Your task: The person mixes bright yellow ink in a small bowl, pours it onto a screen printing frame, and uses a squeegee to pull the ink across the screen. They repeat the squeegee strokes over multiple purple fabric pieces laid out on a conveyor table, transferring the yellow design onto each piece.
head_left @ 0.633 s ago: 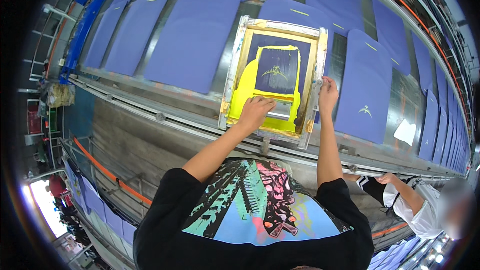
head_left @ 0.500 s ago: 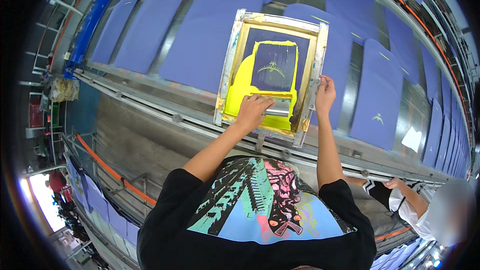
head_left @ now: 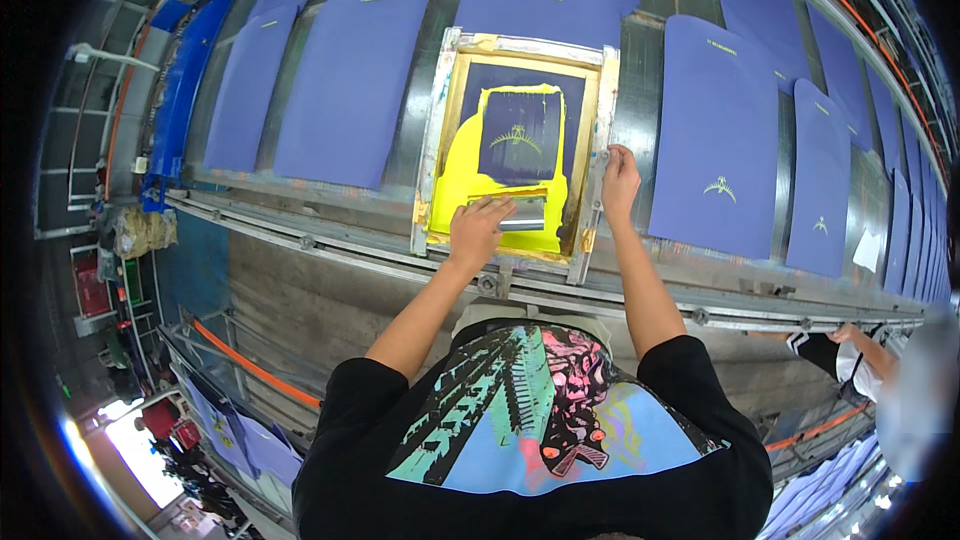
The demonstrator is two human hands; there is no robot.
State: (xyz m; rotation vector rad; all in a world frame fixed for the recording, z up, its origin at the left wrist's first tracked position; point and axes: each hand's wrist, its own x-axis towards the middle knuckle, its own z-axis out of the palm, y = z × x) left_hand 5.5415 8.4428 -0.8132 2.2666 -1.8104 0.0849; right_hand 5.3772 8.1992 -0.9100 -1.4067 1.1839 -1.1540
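Note:
A screen-printing frame [head_left: 607,100] lies on the table over a purple fabric panel [head_left: 540,8], whose rounded far end shows beyond it. Bright yellow ink [head_left: 455,180] spreads over the mesh around a dark window with a small arched motif. My left hand [head_left: 482,232] is closed on a squeegee [head_left: 524,215] in the ink at the near end of the mesh. My right hand [head_left: 620,180] grips the frame's right side bar, its fingers curled at the edge. The underside of the frame is hidden.
A purple panel [head_left: 718,130] with a yellow motif lies right of the frame; another panel [head_left: 350,90] lies left. A metal rail [head_left: 640,285] runs along the table's near edge. White paper [head_left: 867,250] lies farther right. Another person's hand [head_left: 845,333] is at the right rim.
The frame, with both my hands on it, has moved left along the table onto another panel. The panel formerly beneath it now lies uncovered on the right, bearing a yellow motif.

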